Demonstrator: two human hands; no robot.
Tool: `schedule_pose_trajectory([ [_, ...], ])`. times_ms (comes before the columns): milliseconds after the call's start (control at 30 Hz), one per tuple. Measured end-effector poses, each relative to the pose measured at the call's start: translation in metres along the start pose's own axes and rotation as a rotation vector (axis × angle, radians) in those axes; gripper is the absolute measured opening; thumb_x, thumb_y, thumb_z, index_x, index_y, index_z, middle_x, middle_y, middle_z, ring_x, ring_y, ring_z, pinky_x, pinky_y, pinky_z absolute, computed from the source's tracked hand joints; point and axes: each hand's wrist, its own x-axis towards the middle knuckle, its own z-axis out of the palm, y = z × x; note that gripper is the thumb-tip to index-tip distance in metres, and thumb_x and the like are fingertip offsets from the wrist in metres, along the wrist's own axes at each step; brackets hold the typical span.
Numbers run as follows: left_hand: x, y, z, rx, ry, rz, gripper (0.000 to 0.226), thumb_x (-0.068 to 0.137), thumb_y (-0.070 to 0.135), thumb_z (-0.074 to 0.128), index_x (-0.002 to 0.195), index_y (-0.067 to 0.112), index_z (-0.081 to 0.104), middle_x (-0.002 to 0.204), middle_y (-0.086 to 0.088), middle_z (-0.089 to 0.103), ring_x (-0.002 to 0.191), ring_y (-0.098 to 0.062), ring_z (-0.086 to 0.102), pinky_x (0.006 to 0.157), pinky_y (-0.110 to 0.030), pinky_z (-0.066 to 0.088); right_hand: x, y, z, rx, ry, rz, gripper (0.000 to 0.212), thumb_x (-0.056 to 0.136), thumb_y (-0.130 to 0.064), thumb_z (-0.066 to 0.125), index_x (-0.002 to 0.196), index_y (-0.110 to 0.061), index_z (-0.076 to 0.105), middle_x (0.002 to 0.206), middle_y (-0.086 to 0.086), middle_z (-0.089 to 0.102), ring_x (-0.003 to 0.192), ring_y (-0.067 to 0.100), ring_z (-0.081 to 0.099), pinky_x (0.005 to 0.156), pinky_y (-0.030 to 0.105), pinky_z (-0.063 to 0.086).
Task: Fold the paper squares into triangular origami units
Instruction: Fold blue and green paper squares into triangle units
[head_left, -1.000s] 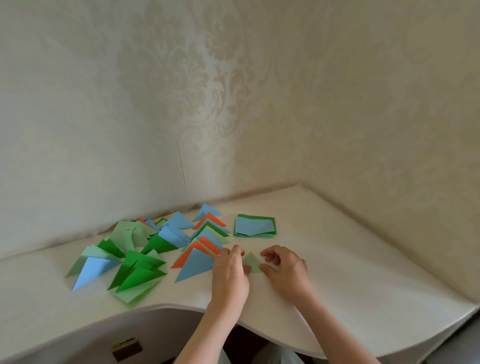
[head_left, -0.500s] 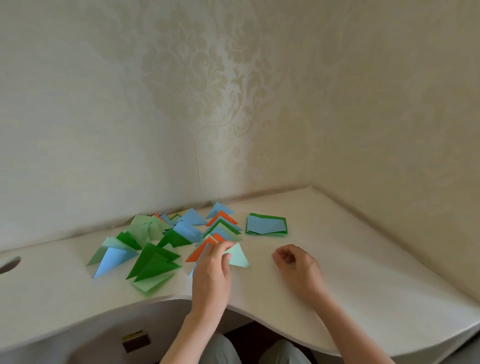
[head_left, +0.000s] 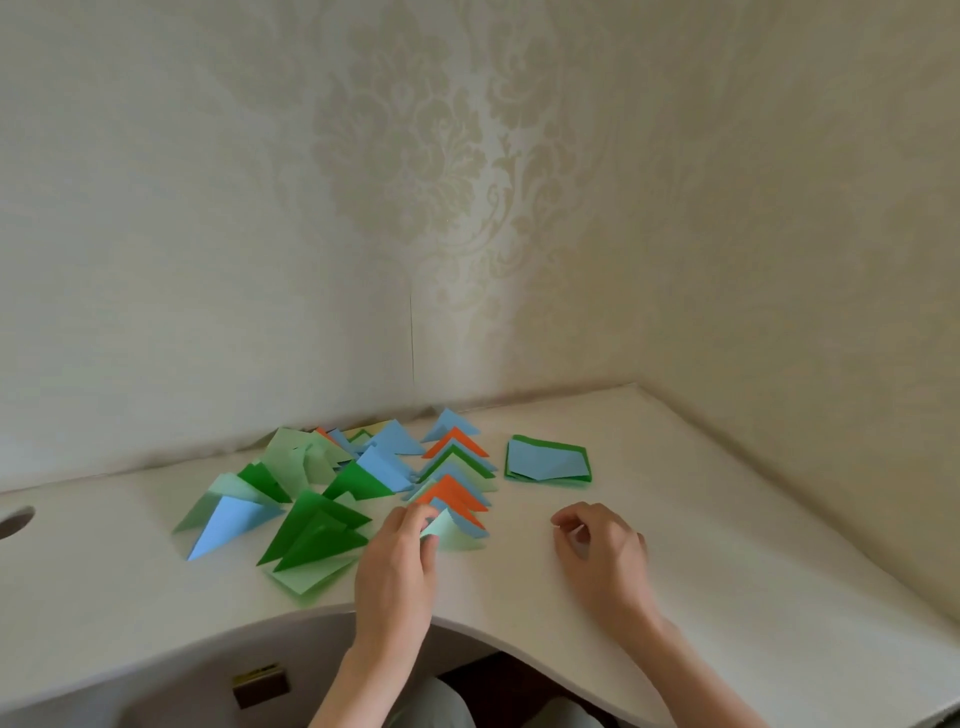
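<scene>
Change: since the earlier frames the left hand (head_left: 397, 558) has carried the pale green unit (head_left: 451, 532) away from the right hand, to the near end of the row of folded units (head_left: 454, 470).
Left hand: its fingers (head_left: 415, 514) pinch the pale green unit at its left side and set it down there.
Right hand (head_left: 602, 545): it rests on the bare tabletop (head_left: 727, 519), well apart from the paper; the fingers are loosely curled and hold nothing.
Done: many triangles in blue, green and orange lie in a heap (head_left: 291, 499) and a row, toward the back edge and the left part of the tabletop.
Left to do: a small stack of unfolded squares (head_left: 548, 460), blue on top, waits near the back edge, to the right of the row. I judge the task is more than half done.
</scene>
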Motion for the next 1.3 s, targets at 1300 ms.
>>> schedule_pose_trajectory([
  [1300,0.036,-0.010,0.022,0.089,-0.069,0.167,0.021,0.075,-0.004,0.069,0.090,0.011,0.073,0.097,0.002,0.069,0.090,-0.018,0.063,0.084,-0.035,0.053,0.043,-0.005,-0.012,-0.185,0.260,-0.307,0.010,0.070,-0.017,0.081,0.072,-0.022,0.073,0.078,-0.010,0.069,0.074,0.018,0.061,0.066,0.030,0.045],
])
